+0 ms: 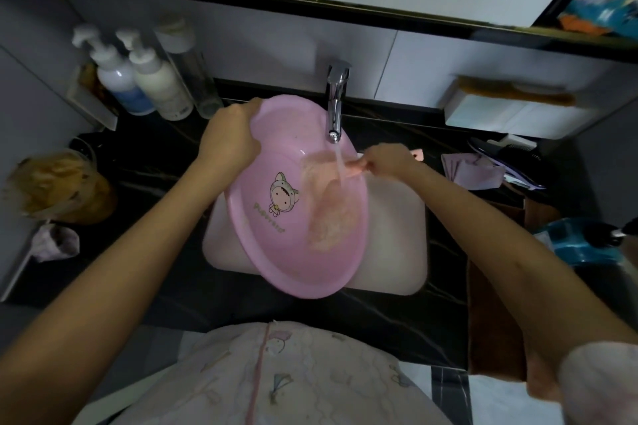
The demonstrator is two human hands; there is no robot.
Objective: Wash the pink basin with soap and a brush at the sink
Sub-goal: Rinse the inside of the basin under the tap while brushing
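Left grip [229,145] clasps the basin [276,252] rim beside the tap [336,103]; right grip [390,160] pinches the brush [355,167] under it.

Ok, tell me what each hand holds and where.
Left hand grips the pink basin by its far rim. Right hand grips a pink thing, likely the brush, around its middle.

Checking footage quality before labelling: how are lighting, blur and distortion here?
Head view: dim, darkest at the edges; pink basin and white sink brightest; glare on the chrome tap; pump bottles at left soft; wide-angle lens bows the cabinet edge; running water blurred.
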